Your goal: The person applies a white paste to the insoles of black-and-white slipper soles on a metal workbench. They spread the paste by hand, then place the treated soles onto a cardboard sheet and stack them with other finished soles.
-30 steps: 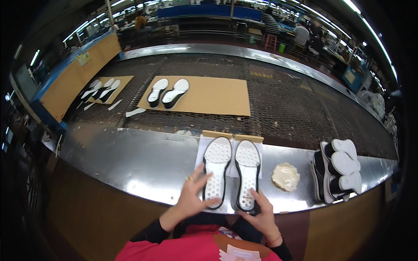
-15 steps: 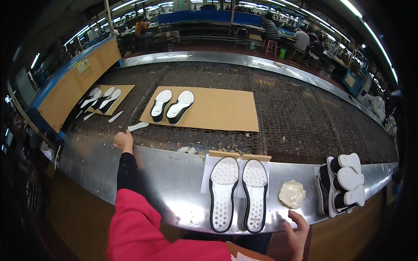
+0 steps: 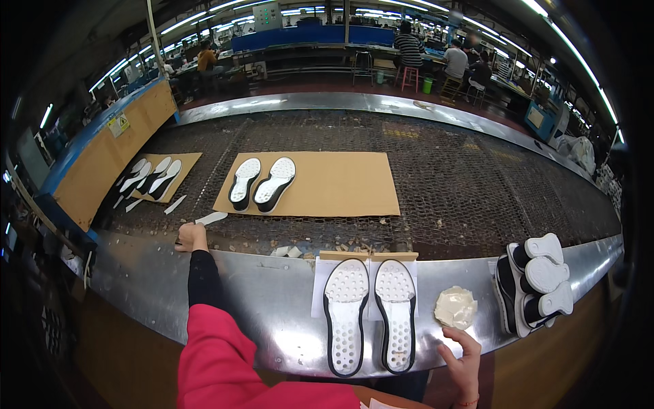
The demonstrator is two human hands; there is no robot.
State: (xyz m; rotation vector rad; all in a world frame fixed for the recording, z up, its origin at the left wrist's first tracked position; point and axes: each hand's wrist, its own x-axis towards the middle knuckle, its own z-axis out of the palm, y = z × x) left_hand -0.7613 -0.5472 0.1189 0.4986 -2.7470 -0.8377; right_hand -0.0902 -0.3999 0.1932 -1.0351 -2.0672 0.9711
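My left hand [image 3: 192, 237] is closed at the belt's near edge, fingers curled under; whatever they may hold is hidden. Just beyond it lies a white strip [image 3: 212, 218], beside a cardboard sheet [image 3: 340, 183] bearing two white-topped shoe soles with black sides, a left sole [image 3: 244, 183] and a right sole [image 3: 276, 183]. My right hand [image 3: 464, 358] has thumb and forefinger apart, below a round cream-coloured lump [image 3: 456, 307]. In front of me on the metal ledge, two large perforated white soles with black rims, one sole [image 3: 346, 317] and another sole [image 3: 396, 317], lie over white paper.
A stack of soles [image 3: 538, 283] sits at the right end of the metal ledge [image 3: 272, 300]. The dark mesh belt [image 3: 463, 177] runs behind it. At left, more soles rest on a small cardboard [image 3: 182, 178] by a blue-topped wooden housing [image 3: 112, 153]. People sit working far back.
The view has tilted up slightly, so everything sits lower in the picture. My hands keep nearly the same places; no object has clearly been taken or let go.
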